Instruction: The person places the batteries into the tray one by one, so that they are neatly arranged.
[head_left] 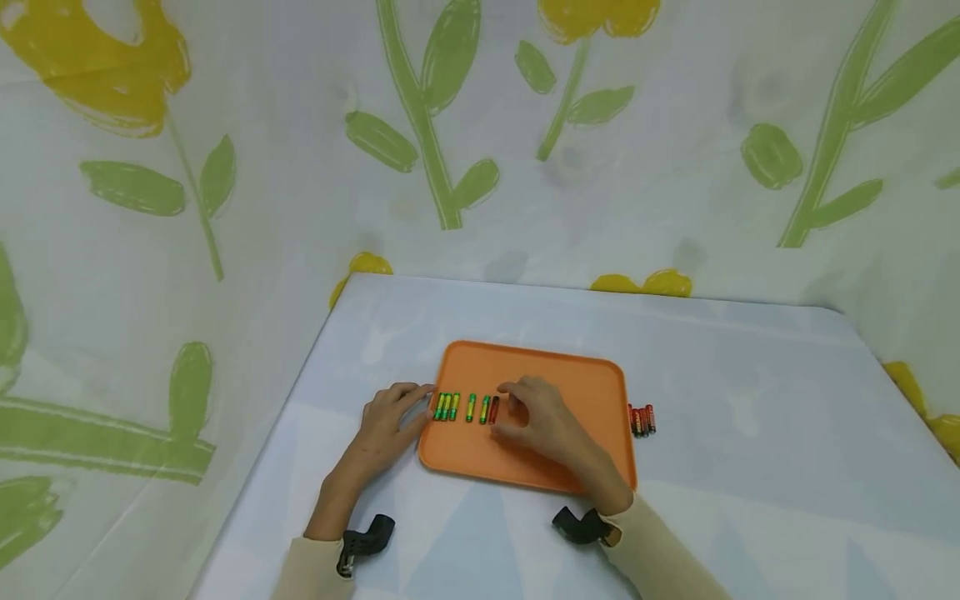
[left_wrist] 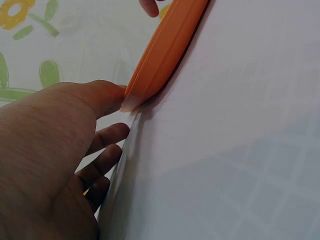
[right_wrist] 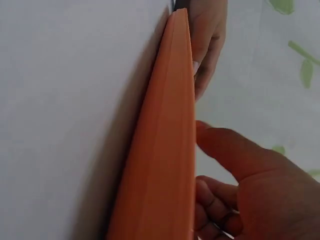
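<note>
An orange tray (head_left: 555,375) lies on the table, bearing several green-and-yellow batteries (head_left: 447,407) and one red battery (head_left: 493,410) in a row. My left hand (head_left: 386,429) rests at the tray's left edge, thumb and forefinger spread beside the leftmost batteries. In the left wrist view its thumb (left_wrist: 107,95) touches the tray corner, other fingers bent below. Over the tray, my right hand (head_left: 547,421) has thumb and forefinger apart, the fingertips right at the red battery's two ends. The tray's side wall (right_wrist: 165,125) hides the batteries in the right wrist view.
Several more red batteries (head_left: 642,420) lie on the table just off the tray's right edge. The pale patterned table (head_left: 750,400) extends right and forward to a flower-print backdrop (head_left: 637,192). A black band (head_left: 367,537) circles each wrist.
</note>
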